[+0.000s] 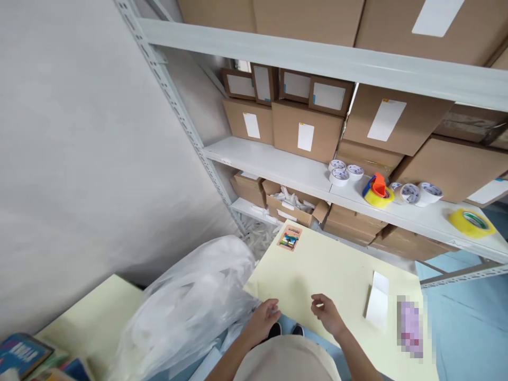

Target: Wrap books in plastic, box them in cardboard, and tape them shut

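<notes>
My left hand (263,320) hovers by the near left edge of the pale yellow table (329,264). Its fingers are loosely bent and apart, and I see nothing in them. Over the table's near side, my right hand (327,314) has its fingers half curled with a gap, and it too is bare. To its right lies a folded white card or paper piece (377,301). Beside that piece is a purple item (411,328), blurred into blocks so its kind is hidden. A small picture card (289,238) rests at the far left corner of the table.
A large translucent plastic bag (190,301) bulges left of the table. Behind stands a metal shelf (278,161) with cardboard boxes (307,129), white tape rolls (339,177) and a tape dispenser (377,191). Colourful packs (24,353) lie at the lower left.
</notes>
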Demonstrator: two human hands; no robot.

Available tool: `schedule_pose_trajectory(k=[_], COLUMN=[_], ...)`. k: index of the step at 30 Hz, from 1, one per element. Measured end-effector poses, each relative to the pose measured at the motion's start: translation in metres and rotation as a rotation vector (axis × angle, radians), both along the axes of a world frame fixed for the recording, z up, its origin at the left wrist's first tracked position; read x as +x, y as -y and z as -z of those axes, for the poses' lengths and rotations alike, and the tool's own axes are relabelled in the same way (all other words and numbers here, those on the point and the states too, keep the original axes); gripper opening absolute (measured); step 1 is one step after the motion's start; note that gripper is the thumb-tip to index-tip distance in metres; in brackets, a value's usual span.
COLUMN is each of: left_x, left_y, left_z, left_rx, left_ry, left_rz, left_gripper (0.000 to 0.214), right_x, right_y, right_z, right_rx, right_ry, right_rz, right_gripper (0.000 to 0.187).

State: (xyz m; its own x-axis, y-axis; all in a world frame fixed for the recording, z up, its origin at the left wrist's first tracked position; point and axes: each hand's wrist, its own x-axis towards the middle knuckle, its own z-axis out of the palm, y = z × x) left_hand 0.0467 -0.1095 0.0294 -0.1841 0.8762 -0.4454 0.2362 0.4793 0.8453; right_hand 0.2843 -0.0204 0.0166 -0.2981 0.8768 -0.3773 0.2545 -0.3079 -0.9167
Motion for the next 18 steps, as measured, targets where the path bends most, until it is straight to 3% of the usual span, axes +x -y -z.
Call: schedule_pose_trajectory(k=[4, 7, 11, 15, 18], left_x=[-0.007, 0.002, 0.045, 0.098, 0.130], left_y=[-0.058, -0.129, -0.230, -0.310, -0.356], left_z=[-0.031, -0.071, -0.129, -0.170, -0.182], left_rx=[0.119, 0.255, 0.478, 0.593, 0.643], left_ry=[0.047, 0.069, 0.132, 0.190, 0.204], left_rz=[0.086, 0.157, 0.231, 0.250, 0.214], left_gripper=[0.048, 0.040, 0.031, 0.036, 0.051], right_x=[0.008, 0.029, 0.058, 0.081, 0.094], right_y=[-0.051, -0.099, -0.158, -0.215, -0.257], right_z=[-0.049, -0.100, -0.160, -0.192, -0.199], right_rx=[0.221, 0.409, 0.610, 0.645, 0.645], right_ry=[0.007, 0.082, 0.095, 0.049, 0.031], right_rz=[0.220, 0.392, 0.549, 0.647, 0.669], right_gripper=[0.045, 0.046, 0.048, 0.060, 0.067])
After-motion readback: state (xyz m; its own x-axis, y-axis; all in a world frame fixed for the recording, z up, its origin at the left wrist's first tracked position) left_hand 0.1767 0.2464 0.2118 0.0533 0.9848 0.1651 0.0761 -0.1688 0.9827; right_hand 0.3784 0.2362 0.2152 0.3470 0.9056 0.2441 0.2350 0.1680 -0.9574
